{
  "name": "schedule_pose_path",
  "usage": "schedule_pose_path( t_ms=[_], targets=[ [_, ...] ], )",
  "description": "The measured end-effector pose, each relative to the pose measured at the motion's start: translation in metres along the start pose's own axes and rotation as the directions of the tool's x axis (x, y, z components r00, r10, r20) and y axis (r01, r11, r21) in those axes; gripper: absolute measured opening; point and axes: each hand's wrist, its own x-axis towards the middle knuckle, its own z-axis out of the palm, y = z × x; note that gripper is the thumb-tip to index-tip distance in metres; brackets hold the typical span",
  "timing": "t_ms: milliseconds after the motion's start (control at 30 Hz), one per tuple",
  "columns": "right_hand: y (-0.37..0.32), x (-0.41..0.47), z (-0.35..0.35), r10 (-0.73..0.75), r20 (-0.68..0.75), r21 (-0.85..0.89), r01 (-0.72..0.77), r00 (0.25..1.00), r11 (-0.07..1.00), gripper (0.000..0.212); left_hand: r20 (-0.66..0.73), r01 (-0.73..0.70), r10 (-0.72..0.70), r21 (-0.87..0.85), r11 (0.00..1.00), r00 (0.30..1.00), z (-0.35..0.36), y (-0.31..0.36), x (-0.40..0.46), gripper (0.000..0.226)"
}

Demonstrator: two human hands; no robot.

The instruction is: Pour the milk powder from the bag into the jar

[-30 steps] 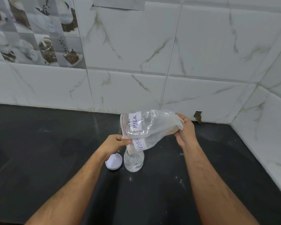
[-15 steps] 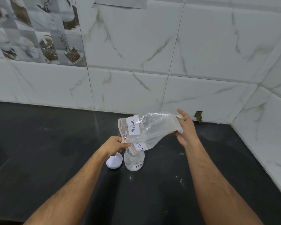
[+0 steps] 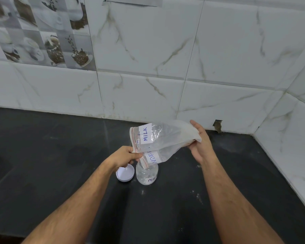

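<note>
A clear zip bag point(image 3: 167, 138) with white labels reading MILK hangs tilted over a small clear jar point(image 3: 147, 175) on the black counter. The bag's red-striped mouth dips into the jar's open top. My left hand point(image 3: 125, 155) pinches the bag's mouth edge just above the jar. My right hand point(image 3: 200, 143) is at the bag's raised bottom end, fingers stretched out, the palm against the plastic. The bag looks nearly see-through, with little powder visible. The jar carries a label with blue writing.
A white lid point(image 3: 125, 172) lies upside down just left of the jar. The black counter point(image 3: 60, 155) runs left and toward me, with white specks right of the jar. Marble-tiled walls point(image 3: 165, 59) close the back and right corner.
My right hand has loosened from a pinch on the bag's bottom end to stretched fingers. The bag's mouth has settled lower into the jar.
</note>
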Motion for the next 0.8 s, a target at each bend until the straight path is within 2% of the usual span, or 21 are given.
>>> schedule_pose_path(
  t_ms=[133, 167, 267, 400, 600, 700, 800],
  targets=[
    [-0.001, -0.006, -0.003, -0.018, 0.067, -0.164, 0.029, 0.998, 0.986, 0.055, 0.009, 0.007, -0.006, -0.039, 0.999, 1.0, -0.002, 0.003, 0.0, 0.028],
    [-0.001, -0.008, -0.003, -0.032, 0.053, -0.195, 0.041, 0.998, 0.98, 0.053, 0.014, 0.004, -0.004, -0.036, 0.999, 1.0, -0.002, 0.003, 0.001, 0.03],
    [-0.005, -0.015, 0.007, -0.109, -0.067, -0.257, 0.089, 0.992, 0.962, 0.022, 0.031, -0.011, 0.011, -0.023, 1.0, 0.999, -0.002, 0.005, 0.002, 0.032],
    [-0.007, -0.01, 0.009, -0.108, -0.136, -0.262, 0.07, 0.985, 0.963, 0.035, 0.012, -0.039, 0.039, -0.025, 0.999, 0.999, -0.002, 0.004, 0.004, 0.03],
    [-0.02, 0.0, 0.013, -0.121, -0.116, -0.321, 0.079, 0.986, 0.944, 0.029, -0.102, -0.019, 0.015, -0.041, 0.999, 0.995, -0.002, -0.003, 0.007, 0.024],
    [-0.023, -0.003, 0.015, -0.112, -0.085, -0.298, 0.082, 0.99, 0.951, 0.024, -0.112, 0.021, -0.027, -0.057, 0.998, 0.993, 0.002, -0.006, 0.006, 0.026],
    [-0.025, -0.004, 0.013, -0.044, -0.06, -0.292, 0.025, 0.997, 0.956, 0.017, -0.083, 0.043, -0.05, -0.084, 0.996, 0.995, 0.002, -0.005, 0.003, 0.014]
  ],
)
